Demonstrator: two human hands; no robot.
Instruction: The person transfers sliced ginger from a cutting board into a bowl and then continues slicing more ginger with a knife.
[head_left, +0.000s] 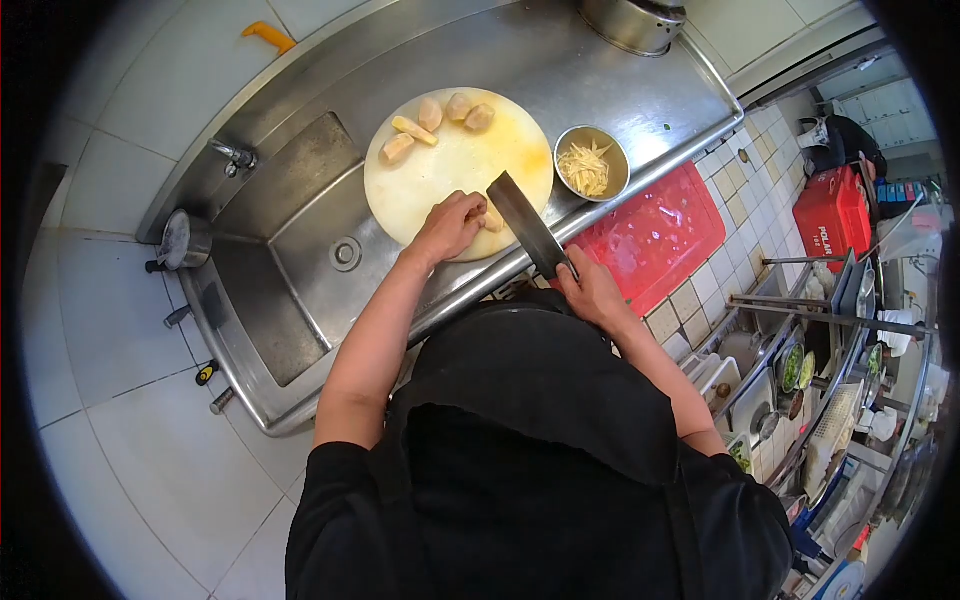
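Note:
My right hand (592,288) is wrapped round the handle of a cleaver (525,222), its broad dark blade pointing up and left over the edge of the round white cutting board (410,205). Just left of the blade, my left hand (452,228) has its fingers curled against a pale peeled root piece (492,217), which looks like ginger. The fingers partly hide that piece. Several similar peeled pieces (398,149) lie along the board's far side, with a longer cut stick (414,130) among them. Right of the board stands a metal bowl (622,170) holding thin pale-yellow strips (586,168).
The board rests on a steel counter (460,45) and overlaps a sink (262,310) with a tap (232,156). A metal pot (632,22) stands at the far end. A red board or lid (665,235) lies lower right, near metal shelving (840,318) and a red cooler (832,218).

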